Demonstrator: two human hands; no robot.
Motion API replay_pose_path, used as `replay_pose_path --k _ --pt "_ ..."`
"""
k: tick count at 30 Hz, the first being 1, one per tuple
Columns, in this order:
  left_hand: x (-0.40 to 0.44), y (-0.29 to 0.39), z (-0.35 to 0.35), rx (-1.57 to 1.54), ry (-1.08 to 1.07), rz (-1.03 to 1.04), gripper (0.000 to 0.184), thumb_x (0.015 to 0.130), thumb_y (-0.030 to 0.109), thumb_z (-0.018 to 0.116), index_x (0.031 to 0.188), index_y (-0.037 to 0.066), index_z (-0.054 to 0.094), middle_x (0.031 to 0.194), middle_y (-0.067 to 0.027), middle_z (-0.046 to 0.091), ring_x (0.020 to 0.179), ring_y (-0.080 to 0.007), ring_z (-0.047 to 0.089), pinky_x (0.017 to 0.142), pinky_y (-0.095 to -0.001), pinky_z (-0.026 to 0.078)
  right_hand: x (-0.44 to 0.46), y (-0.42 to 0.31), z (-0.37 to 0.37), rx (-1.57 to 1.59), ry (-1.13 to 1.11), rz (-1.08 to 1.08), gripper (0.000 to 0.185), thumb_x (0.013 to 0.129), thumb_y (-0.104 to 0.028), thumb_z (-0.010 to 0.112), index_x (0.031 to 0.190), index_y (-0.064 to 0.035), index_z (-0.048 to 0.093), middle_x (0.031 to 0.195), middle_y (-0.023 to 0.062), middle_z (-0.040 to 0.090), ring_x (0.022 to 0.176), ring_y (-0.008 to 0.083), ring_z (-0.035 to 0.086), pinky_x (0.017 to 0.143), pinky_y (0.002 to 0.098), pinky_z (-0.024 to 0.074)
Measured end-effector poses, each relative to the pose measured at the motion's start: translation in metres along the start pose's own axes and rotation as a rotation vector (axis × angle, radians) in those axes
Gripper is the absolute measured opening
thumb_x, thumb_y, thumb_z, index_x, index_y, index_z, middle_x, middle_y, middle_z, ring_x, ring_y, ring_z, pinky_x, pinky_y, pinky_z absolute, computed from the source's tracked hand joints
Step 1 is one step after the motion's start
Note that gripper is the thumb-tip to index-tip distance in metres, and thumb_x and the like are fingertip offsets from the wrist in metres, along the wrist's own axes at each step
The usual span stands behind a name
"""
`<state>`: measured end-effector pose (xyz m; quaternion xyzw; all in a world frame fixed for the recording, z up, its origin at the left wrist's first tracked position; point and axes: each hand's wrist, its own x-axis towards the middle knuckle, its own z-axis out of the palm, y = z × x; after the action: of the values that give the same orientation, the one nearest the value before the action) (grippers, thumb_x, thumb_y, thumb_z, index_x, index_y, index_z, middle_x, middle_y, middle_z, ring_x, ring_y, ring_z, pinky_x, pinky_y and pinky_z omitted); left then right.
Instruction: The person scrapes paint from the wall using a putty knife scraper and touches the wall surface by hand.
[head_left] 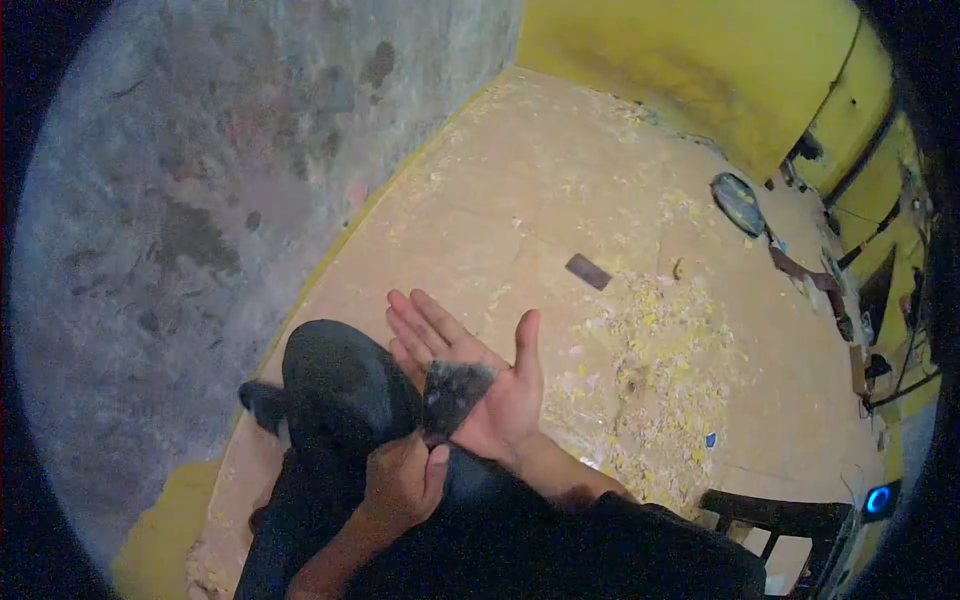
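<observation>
My left hand [402,478] is closed around the handle of a putty knife. The wide dark blade of the putty knife [455,398] points up and lies across the palm of my right hand; I cannot tell whether it presses on the skin. Palm up, my right hand [490,395] is open, its fingers stretched out and the thumb apart. Both hands are over my dark-clothed lap, beside a bent knee [345,375]. Most of the handle is hidden inside the left fist.
Yellow and pale flakes [650,370] litter the tan floor. A dark rectangular piece [588,271] and an oval dark object [738,204] lie farther out. A stained grey wall [200,150] rises left, a yellow wall [670,70] behind. Dark furniture [780,515] stands lower right.
</observation>
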<state>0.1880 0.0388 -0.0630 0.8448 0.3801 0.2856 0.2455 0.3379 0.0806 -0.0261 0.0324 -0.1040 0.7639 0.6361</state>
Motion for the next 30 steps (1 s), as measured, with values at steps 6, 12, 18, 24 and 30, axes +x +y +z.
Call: replay_pose_path --k 6,12,18,24,30 --pt "0.007 -0.021 0.025 -0.036 0.066 0.169 0.026 0.092 0.024 0.049 0.090 -0.001 0.055 0.074 -0.0211 0.058 0.061 -0.0389 0.055 0.056 -0.0462 0.044 0.006 -0.035 0.006 0.158 0.041 -0.079 0.098 0.083 -0.074 0.029 0.143 0.0020 0.020 0.150 0.0169 0.023 0.140 0.0270 0.020 0.115 0.0406 0.0138" --pt "0.050 0.007 -0.055 -0.169 -0.111 0.279 0.045 0.099 0.037 0.041 0.099 -0.007 0.054 0.064 -0.0092 0.049 0.052 -0.0176 0.046 0.049 -0.0313 0.038 -0.015 -0.125 -0.003 -0.349 -0.074 -0.411 0.085 0.089 -0.069 0.023 0.144 -0.0038 0.025 0.147 0.0163 0.029 0.135 0.0281 0.029 0.112 0.0420 0.0221" --pt "0.009 -0.025 -0.104 -0.189 -0.033 0.018 0.048 0.098 0.040 0.043 0.096 -0.006 0.055 0.060 -0.0048 0.047 0.051 -0.0162 0.045 0.049 -0.0311 0.038 -0.104 -0.226 0.013 -1.484 0.233 -0.905 0.081 0.090 -0.068 0.020 0.147 -0.0109 0.019 0.138 0.0164 0.044 0.117 0.0257 0.049 0.094 0.0390 0.0381" --pt "0.012 -0.069 -0.138 -0.330 0.083 -0.385 0.047 0.094 0.049 0.045 0.094 0.004 0.059 0.064 -0.0064 0.055 0.051 -0.0169 0.047 0.050 -0.0346 0.042 -0.210 -0.345 0.092 -1.675 0.874 -1.267 0.053 0.096 -0.048 0.041 0.127 -0.0050 0.034 0.104 0.0151 0.066 0.081 0.0199 0.066 0.066 0.0299 0.0478" --pt "0.038 -0.150 -0.159 -0.303 0.032 -0.338 0.058 0.090 0.059 0.044 0.101 0.005 0.062 0.061 -0.0083 0.057 0.046 -0.0225 0.047 0.052 -0.0412 0.046 -0.298 -0.435 0.172 -1.643 0.984 -1.399 0.053 0.091 -0.032 0.057 0.125 -0.0003 0.032 0.093 0.0142 0.066 0.070 0.0167 0.065 0.057 0.0262 0.0499"
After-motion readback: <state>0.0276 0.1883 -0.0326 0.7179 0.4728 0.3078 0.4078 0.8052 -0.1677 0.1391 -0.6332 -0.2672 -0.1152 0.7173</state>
